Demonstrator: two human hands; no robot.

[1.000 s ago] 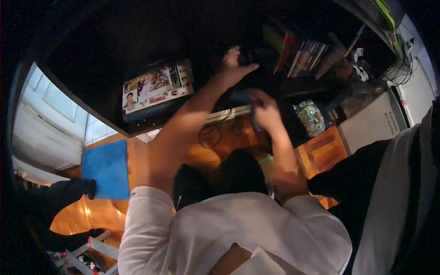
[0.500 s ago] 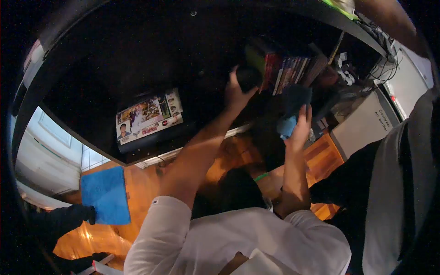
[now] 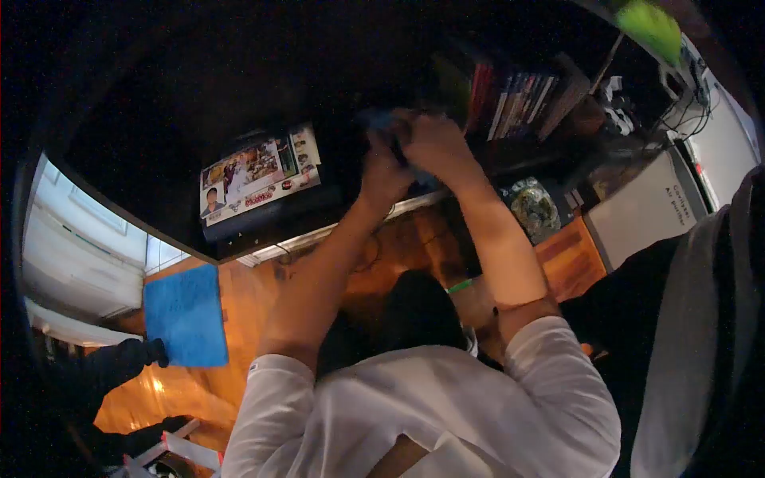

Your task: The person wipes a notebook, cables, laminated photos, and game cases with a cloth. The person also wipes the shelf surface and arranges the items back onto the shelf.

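In front of the dark shelf, my two hands are close together over a dark object whose shape is lost in the shadow. My right hand [image 3: 437, 147] is curled around a blue cloth [image 3: 379, 119], part of which shows beyond the fingers. My left hand [image 3: 384, 174] is closed just to its left, its fingers blurred and partly hidden, so what it grips cannot be made out. Right of the hands stands a row of upright books or cases [image 3: 518, 103]. A flat dark box topped with a sticker-covered picture sheet [image 3: 255, 177] lies to the left.
A white air purifier [image 3: 645, 211], a clear plastic-wrapped item [image 3: 535, 209] and cables are at the right. Another person's arm holds a bright green duster [image 3: 649, 32] at the upper right. A blue mat [image 3: 185, 319] lies on the wooden floor, beside a dark-clothed leg [image 3: 119, 370].
My right hand has moved left with the blue cloth to meet my left hand. My left hand has come slightly left and down. The green duster has come further into view.
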